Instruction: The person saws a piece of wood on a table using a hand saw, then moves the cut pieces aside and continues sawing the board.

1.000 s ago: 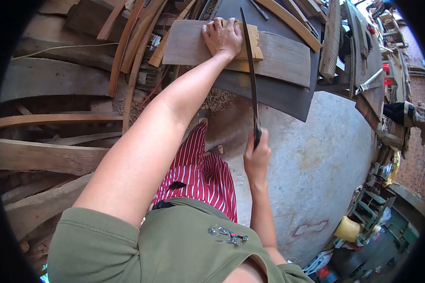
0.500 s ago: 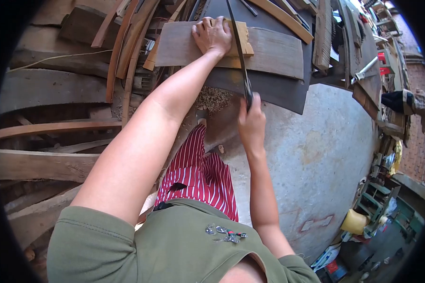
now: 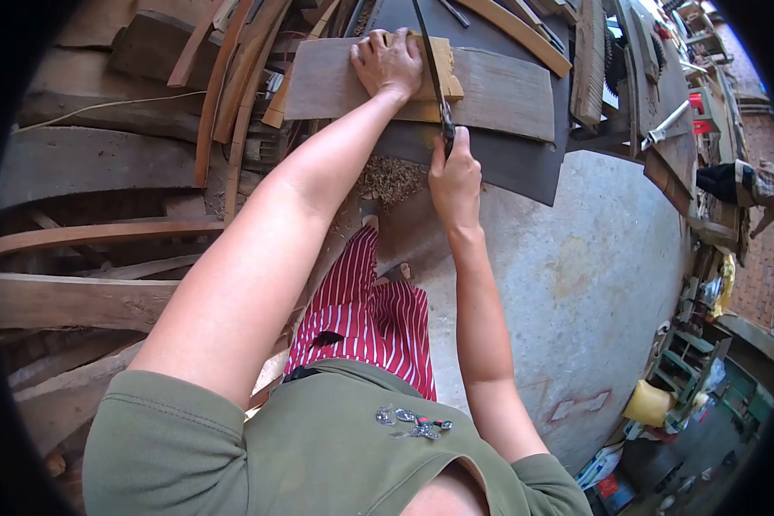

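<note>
My left hand [image 3: 390, 67] presses down on a yellowish wooden block [image 3: 447, 79], its fingers bent over the block's far edge. The block rests on a wide brown plank [image 3: 507, 93], which lies across a dark bench top [image 3: 520, 168]. In my right hand [image 3: 457, 182] is the handle of a handsaw, fingers wrapped round it. The saw's long, thin dark blade [image 3: 432, 64] points away from me over the block, just right of my left hand. Whether its teeth sit inside a cut cannot be seen.
Curved wooden strips [image 3: 218, 112] and heavy planks [image 3: 86, 297] crowd the left side. Wood shavings [image 3: 391, 182] lie below the bench edge. Concrete floor [image 3: 576, 258] spreads to the right. A person [image 3: 752, 185] is at the far right, near a yellow container [image 3: 649, 402].
My right hand has pushed the saw forward, away from me, along the block. The left hand and the block keep their place. The person at the far right has shifted posture.
</note>
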`<move>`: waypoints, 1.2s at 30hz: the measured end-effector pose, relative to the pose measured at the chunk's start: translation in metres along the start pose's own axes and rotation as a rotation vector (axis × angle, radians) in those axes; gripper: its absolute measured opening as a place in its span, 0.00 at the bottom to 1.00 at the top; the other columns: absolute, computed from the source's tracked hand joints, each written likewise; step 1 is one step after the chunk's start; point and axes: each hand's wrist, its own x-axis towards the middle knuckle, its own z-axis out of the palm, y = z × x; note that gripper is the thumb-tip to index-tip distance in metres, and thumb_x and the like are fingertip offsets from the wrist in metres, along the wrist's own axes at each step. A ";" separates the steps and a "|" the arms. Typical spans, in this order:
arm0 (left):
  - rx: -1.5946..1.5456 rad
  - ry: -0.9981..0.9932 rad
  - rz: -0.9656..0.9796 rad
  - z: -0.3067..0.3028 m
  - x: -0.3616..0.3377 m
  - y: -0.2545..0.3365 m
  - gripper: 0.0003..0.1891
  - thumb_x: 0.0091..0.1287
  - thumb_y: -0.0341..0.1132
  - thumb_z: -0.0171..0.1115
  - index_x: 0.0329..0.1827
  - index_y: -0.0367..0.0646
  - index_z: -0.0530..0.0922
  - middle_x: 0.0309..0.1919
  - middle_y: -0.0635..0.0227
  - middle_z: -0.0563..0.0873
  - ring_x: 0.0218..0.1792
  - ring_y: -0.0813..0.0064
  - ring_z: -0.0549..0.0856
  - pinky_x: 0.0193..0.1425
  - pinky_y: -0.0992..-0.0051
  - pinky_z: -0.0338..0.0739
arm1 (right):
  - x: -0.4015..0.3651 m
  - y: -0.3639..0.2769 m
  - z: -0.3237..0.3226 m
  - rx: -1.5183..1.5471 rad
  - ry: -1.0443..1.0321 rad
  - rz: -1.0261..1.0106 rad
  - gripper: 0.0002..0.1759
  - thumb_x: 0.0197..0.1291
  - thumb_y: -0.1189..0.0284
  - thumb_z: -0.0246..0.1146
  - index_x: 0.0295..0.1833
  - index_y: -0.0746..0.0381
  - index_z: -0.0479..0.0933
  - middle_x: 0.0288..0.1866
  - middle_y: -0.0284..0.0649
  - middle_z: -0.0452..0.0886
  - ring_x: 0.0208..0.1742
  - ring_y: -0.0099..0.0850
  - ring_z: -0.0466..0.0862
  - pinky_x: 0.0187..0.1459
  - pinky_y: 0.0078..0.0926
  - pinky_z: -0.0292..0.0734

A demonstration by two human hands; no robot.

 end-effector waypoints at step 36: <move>-0.037 0.004 -0.013 -0.005 -0.001 0.004 0.17 0.73 0.52 0.50 0.58 0.63 0.81 0.56 0.67 0.75 0.64 0.63 0.71 0.77 0.53 0.52 | 0.007 -0.007 -0.006 0.005 -0.026 0.022 0.09 0.73 0.69 0.56 0.49 0.63 0.68 0.31 0.63 0.82 0.36 0.64 0.82 0.31 0.60 0.75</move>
